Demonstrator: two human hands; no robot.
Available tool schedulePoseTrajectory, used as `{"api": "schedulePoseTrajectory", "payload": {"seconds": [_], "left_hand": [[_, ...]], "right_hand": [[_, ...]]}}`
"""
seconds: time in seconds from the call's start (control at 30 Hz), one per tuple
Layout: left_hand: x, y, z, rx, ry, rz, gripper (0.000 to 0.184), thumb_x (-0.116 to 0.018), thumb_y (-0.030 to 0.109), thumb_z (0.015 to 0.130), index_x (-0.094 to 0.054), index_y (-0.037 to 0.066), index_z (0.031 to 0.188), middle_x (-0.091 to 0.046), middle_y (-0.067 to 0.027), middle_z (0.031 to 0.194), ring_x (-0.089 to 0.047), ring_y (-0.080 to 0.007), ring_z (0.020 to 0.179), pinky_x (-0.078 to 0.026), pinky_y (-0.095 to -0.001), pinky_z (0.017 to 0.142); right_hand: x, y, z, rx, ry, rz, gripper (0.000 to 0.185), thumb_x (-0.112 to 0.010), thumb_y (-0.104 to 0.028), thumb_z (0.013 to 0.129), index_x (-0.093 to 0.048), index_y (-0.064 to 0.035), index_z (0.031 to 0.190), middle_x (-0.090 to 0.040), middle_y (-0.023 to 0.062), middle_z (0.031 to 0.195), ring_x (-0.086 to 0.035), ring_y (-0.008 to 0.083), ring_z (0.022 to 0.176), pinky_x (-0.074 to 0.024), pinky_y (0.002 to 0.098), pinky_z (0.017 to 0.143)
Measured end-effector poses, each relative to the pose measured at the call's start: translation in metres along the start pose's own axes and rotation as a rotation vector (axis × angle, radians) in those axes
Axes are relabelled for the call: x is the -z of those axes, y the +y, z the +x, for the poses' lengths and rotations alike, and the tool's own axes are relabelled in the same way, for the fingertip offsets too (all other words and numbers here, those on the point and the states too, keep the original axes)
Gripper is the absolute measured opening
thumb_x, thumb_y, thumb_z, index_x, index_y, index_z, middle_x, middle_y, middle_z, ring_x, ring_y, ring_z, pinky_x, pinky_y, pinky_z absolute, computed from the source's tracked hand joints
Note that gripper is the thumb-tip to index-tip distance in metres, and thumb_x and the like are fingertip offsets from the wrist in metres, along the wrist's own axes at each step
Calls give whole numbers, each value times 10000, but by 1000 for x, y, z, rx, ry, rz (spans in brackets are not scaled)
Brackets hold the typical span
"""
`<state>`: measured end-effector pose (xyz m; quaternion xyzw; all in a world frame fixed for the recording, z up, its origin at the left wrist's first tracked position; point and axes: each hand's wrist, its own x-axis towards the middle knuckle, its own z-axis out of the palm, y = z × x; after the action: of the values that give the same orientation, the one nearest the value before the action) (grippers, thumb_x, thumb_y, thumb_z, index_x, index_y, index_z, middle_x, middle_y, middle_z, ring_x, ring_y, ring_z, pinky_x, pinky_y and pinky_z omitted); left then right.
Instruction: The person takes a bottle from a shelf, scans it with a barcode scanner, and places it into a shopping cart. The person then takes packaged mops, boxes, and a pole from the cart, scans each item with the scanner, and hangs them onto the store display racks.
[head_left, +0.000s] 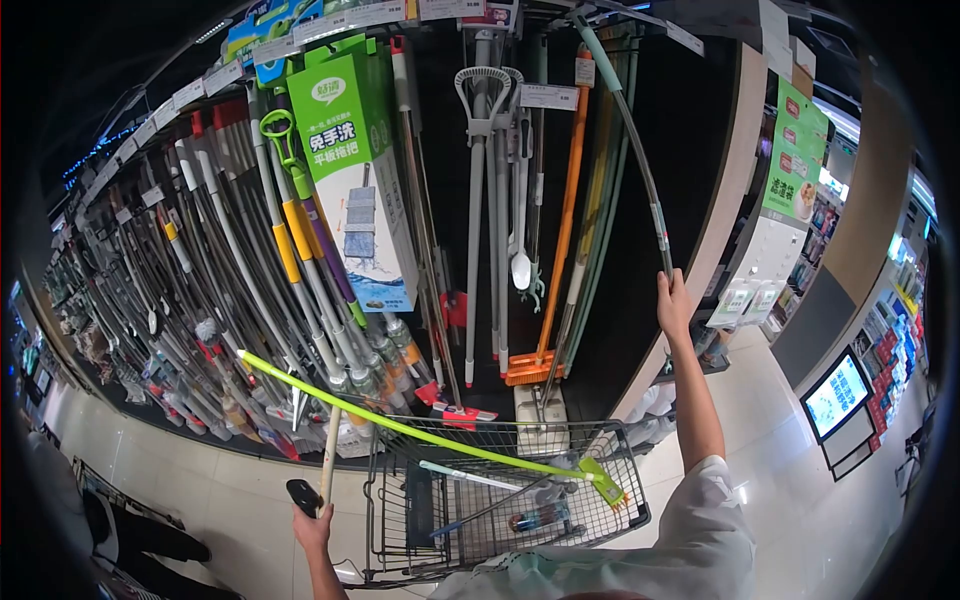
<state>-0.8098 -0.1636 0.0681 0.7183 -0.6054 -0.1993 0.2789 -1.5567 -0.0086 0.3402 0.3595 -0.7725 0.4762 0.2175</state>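
My right hand [676, 300] is raised and closed round the lower part of a long grey pole [640, 160]. The pole has a teal grip at its top and leans up toward the rack; what lies below my fist is hard to see. Low on the left, my left hand [312, 528] is closed on a pale bar [331, 450] at the end of the shopping cart [375, 520], apparently its handle. Beside that hand is a black rounded piece [303, 494]. A lime-green broom [420, 432] lies slantwise across the cart, its head [603, 484] at the right.
Mops and brooms hang densely along the rack on the left, beside a green-and-white mop box [358, 190]. An orange broom [570, 200] stands in the middle. The cart also holds a bottle [535, 520]. Right are a wooden-edged panel [700, 215] and a screen [838, 395]. Another person's dark legs [150, 535] show lower left.
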Motion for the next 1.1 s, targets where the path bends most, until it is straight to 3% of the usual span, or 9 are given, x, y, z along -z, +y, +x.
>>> {"api": "schedulePoseTrajectory", "payload": {"seconds": [0.37, 0.6, 1.0, 1.1], "left_hand": [[-6, -11, 3, -47, 11, -44, 591, -870, 313, 632, -583, 55, 1079, -707, -145, 976, -677, -356, 920, -514, -437, 809], [-6, -12, 3, -50, 14, -35, 563, -869, 305, 632, -595, 45, 1050, -705, -146, 965, -681, -339, 906, -515, -424, 811], [1, 2, -2, -35, -6, -50, 619, -867, 313, 645, -587, 6, 1104, -694, -174, 999, -673, -342, 945, -511, -417, 834], [0, 1, -3, -22, 9, -5, 591, -862, 333, 639, -586, 37, 1070, -705, -159, 975, -678, -349, 926, -515, -433, 822]], "right_hand": [[-63, -9, -10, -85, -20, 76, 311, -488, -312, 1000, -428, -25, 897, -562, 227, 767, -575, 445, 749, -424, 479, 659], [-102, -22, -15, -94, -44, 137, 300, -454, -301, 1010, -427, -13, 930, -584, 246, 859, -582, 463, 865, -432, 502, 731], [-214, -22, 22, -213, -154, 219, 404, -446, -408, 999, -450, -4, 979, -617, 300, 960, -571, 502, 992, -438, 517, 812], [-246, -26, 36, -241, -168, 216, 432, -443, -419, 995, -477, 11, 1016, -622, 311, 1008, -567, 505, 1024, -439, 520, 850]]}}
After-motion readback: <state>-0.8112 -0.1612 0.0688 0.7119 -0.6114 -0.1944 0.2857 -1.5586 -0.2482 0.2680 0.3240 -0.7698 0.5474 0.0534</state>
